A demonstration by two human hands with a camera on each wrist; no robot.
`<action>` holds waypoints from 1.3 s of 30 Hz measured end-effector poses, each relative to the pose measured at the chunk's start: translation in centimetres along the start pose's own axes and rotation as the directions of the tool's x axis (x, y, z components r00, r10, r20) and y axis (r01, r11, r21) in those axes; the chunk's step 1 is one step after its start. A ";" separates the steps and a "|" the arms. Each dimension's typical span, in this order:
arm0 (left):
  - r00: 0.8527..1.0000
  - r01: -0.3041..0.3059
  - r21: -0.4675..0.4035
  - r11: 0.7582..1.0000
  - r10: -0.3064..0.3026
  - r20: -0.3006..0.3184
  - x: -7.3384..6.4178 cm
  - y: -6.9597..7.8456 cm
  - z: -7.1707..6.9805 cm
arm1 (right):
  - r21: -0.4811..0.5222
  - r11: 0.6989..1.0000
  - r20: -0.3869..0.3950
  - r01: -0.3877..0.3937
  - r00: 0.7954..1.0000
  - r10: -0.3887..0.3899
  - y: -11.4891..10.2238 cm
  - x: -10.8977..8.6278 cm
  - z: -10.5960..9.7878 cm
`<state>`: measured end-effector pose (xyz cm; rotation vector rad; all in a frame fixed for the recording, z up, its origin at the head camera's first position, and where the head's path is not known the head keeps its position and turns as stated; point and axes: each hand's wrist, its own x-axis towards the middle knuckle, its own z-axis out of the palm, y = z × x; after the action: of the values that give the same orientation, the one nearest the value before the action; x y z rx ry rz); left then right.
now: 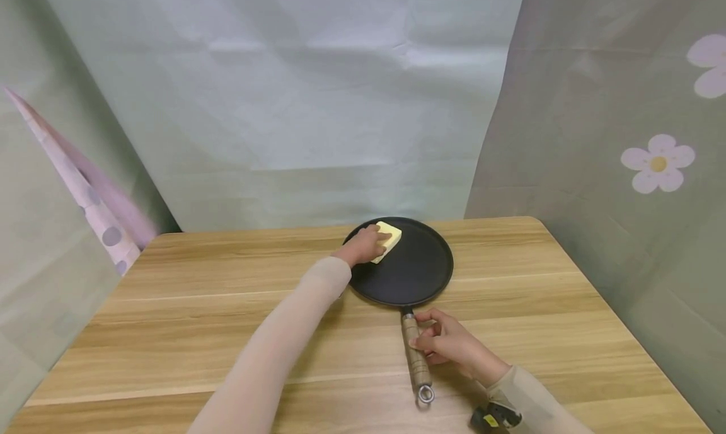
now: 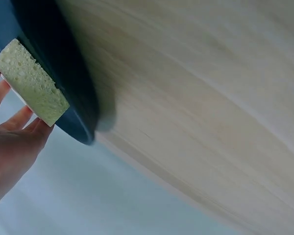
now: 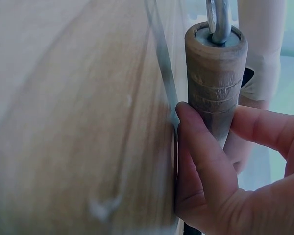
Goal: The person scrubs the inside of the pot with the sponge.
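A round, flat black frying pan (image 1: 420,264) lies at the far middle of the table, its wooden handle (image 1: 416,352) pointing toward me. My left hand (image 1: 365,245) holds a pale yellow sponge (image 1: 389,243) against the left part of the pan's surface. From the left wrist, the sponge's porous side (image 2: 34,83) faces the camera, with fingers along its outer face. My right hand (image 1: 448,342) grips the handle from the right. In the right wrist view, thumb and fingers (image 3: 206,152) pinch the handle from both sides, below its metal hanging ring (image 3: 219,19).
The wood-grain table (image 1: 187,320) extends to both sides of the pan. Pale cloth (image 1: 317,106) hangs behind its far edge, and a flowered cloth (image 1: 595,232) hangs at the right. A small black device (image 1: 493,418) sits at the right wrist.
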<state>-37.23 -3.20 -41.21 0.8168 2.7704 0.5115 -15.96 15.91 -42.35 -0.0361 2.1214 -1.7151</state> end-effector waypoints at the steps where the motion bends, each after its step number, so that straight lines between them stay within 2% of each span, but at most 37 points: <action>1: 1.000 -0.003 0.006 1.000 0.003 -0.006 -0.1 -0.3 -0.1 | 0.001 1.000 0.001 0.000 1.000 0.000 0.0 0.0 0.0; 7: 0.998 -0.051 0.028 0.998 0.052 -0.038 -0.8 -1.8 -0.4 | 0.005 1.000 -0.012 0.002 1.000 -0.002 0.0 0.0 0.1; 13: 0.998 -0.057 0.013 0.998 0.057 -0.004 -1.8 -2.2 -0.5 | 0.000 1.000 -0.008 0.003 1.000 -0.003 0.1 0.0 0.2; 20: 0.994 -0.101 -0.004 0.995 0.101 0.042 -3.0 -2.0 -0.7 | 0.010 1.000 -0.022 -0.009 1.000 0.009 0.0 0.0 0.1; 24: 0.993 -0.102 -0.037 0.994 0.104 0.058 -3.6 -1.9 -0.5 | 0.011 1.000 -0.021 -0.011 1.000 0.011 0.0 0.0 0.1; 39: 0.993 -0.114 0.018 0.993 0.113 0.042 -5.2 -0.9 0.5 | 0.013 1.000 -0.016 -0.008 1.000 0.008 0.4 0.2 0.1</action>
<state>-33.27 -6.68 -41.53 0.9828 2.7073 0.4812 -16.02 15.82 -42.78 -0.0099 2.1194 -1.7295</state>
